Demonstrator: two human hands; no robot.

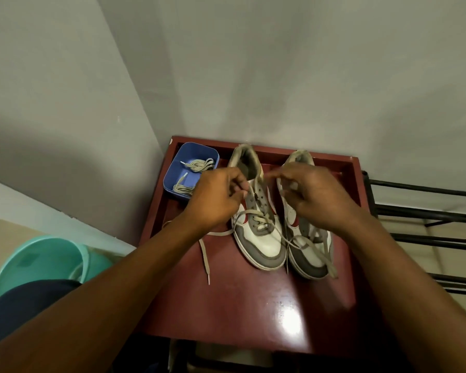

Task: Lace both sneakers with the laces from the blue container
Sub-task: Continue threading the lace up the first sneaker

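A lace [204,254] is pinched by the left hand [215,201] and by the right hand [318,196] over the sneaker [261,243] beside the blue container [178,160] on the tabletop [240,305].

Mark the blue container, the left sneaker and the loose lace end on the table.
blue container [198,151]: head view, bare inner floor at the back.
left sneaker [262,244]: head view, white toe panel.
loose lace end [205,261]: head view, middle of the flat strand.
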